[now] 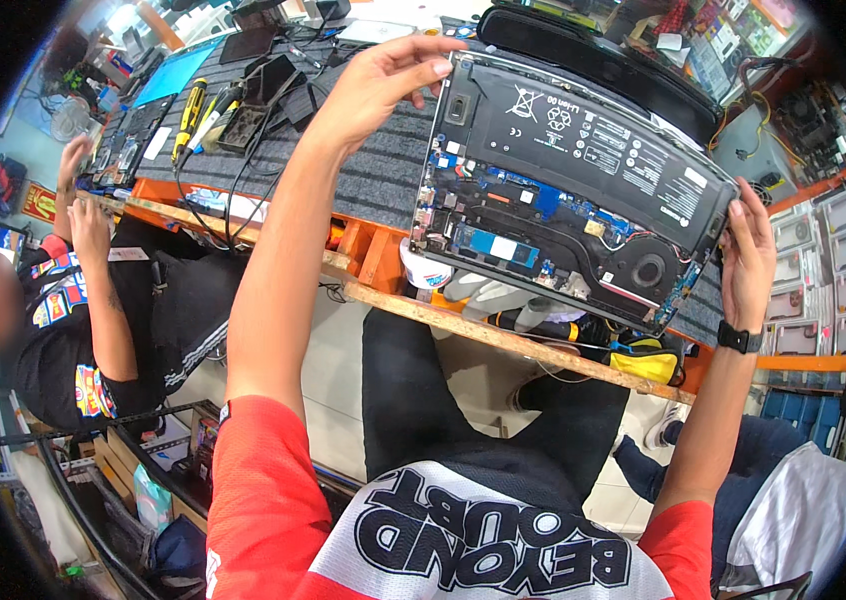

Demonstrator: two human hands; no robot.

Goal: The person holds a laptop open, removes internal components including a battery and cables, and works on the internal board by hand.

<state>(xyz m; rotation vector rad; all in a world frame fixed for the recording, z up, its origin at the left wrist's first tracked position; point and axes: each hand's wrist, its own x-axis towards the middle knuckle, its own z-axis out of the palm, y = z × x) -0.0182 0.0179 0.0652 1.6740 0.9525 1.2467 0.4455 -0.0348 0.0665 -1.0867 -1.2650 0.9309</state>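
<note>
An opened laptop base (pixel 563 190) is held up over the front edge of the bench, tilted, its insides facing me. Its large black battery (pixel 603 145) fills the far half; a blue circuit board, a blue strip-shaped module (pixel 496 247) and a round black fan (pixel 647 268) lie in the near half. My left hand (pixel 388 80) pinches the far left corner between thumb and fingers. At the right side, my right hand (pixel 749 240) grips the edge, with a black watch on the wrist.
Left on the striped grey mat (pixel 363 180) lie a yellow screwdriver (pixel 190 118), cables and black parts. A long black padded object (pixel 593 60) stands behind the laptop. Below it, a drawer holds tools and a yellow pouch (pixel 645 362). A co-worker (pixel 93 290) sits at left.
</note>
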